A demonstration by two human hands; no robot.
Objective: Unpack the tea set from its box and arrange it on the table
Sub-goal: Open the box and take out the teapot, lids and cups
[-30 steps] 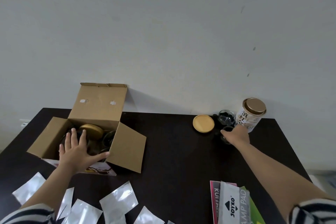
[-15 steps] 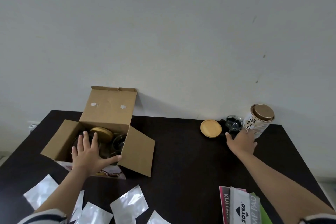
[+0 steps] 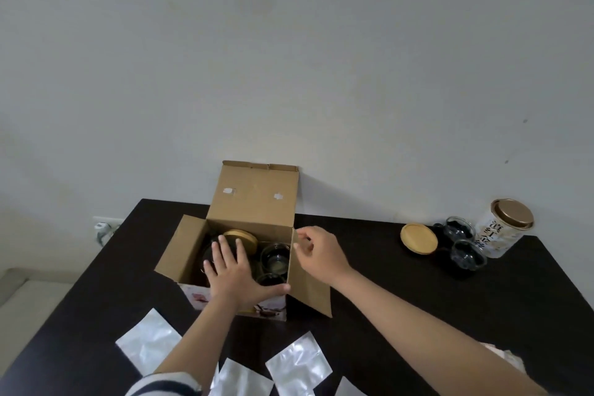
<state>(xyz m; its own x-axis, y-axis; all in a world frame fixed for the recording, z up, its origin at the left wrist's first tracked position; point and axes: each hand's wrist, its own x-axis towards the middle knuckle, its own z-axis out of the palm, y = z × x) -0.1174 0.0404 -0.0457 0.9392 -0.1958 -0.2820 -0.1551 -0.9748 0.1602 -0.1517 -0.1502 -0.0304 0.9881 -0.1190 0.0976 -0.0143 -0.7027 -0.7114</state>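
Note:
An open cardboard box [image 3: 254, 199] stands on the dark table [image 3: 369, 283], its lid flap upright. Inside lie a glass teapot with a bamboo lid [image 3: 244, 236] and glass cups [image 3: 275, 256]. My left hand [image 3: 233, 270] lies flat with spread fingers over the box's front opening, thumb on the front rim. My right hand [image 3: 316, 251] hovers at the box's right flap, fingers loosely curled near its top corner, holding nothing. At the far right stand two glass cups [image 3: 467, 254], [image 3: 458, 227] and a round bamboo lid [image 3: 418, 238].
A tall tin with a gold lid [image 3: 503, 227] stands at the back right by the wall. Several silver foil pouches [image 3: 297, 365] lie along the table's near edge. A wall socket [image 3: 103, 228] sits beyond the table's left edge.
My right hand has left the cups at the far right and swung left to the box's right flap. The view has shifted right. My left hand stays on the box.

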